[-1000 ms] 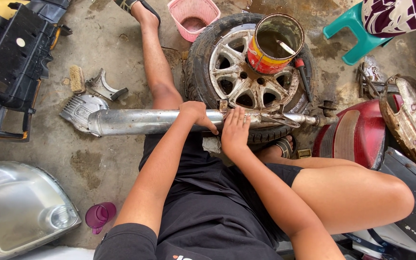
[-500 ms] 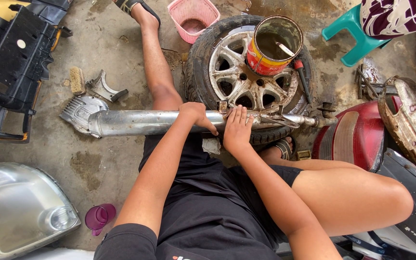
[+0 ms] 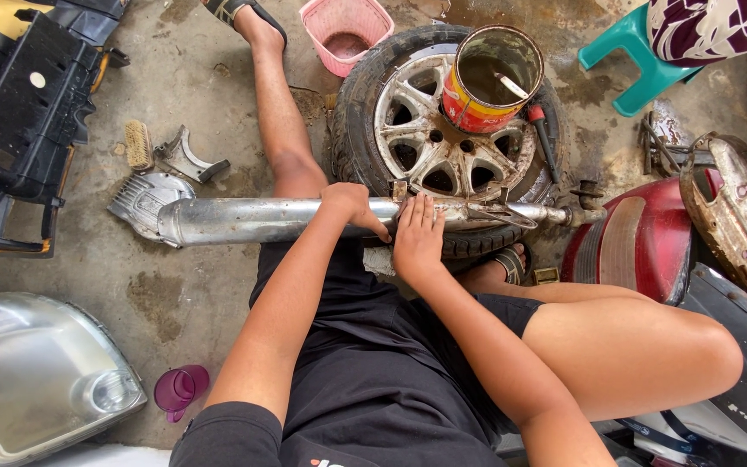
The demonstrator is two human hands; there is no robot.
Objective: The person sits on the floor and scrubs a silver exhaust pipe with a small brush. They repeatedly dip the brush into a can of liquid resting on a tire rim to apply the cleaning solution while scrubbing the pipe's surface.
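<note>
A long silver exhaust pipe [image 3: 244, 220] lies across my lap and the concrete floor, its right end resting against a tyre with an alloy wheel [image 3: 425, 138]. My left hand [image 3: 352, 207] grips the pipe near its middle. Just to the right, my right hand [image 3: 418, 238] lies flat with fingers pressed on the pipe, seemingly over a small grey piece. A rusty tin can [image 3: 490, 78] with murky liquid and a stick stands on the wheel.
A pink basket [image 3: 345, 30] sits at the top, a brush [image 3: 138, 143] and metal bracket [image 3: 185, 158] at left, black plastic panels [image 3: 19, 112] far left. A headlight [image 3: 36, 376] and purple cup [image 3: 179, 387] lie bottom left. Red motorbike bodywork [image 3: 641, 238] and a teal stool [image 3: 633, 56] stand right.
Both hands stay on the pipe in nearly the same place; the right hand has shifted slightly along it. Nothing else has moved.
</note>
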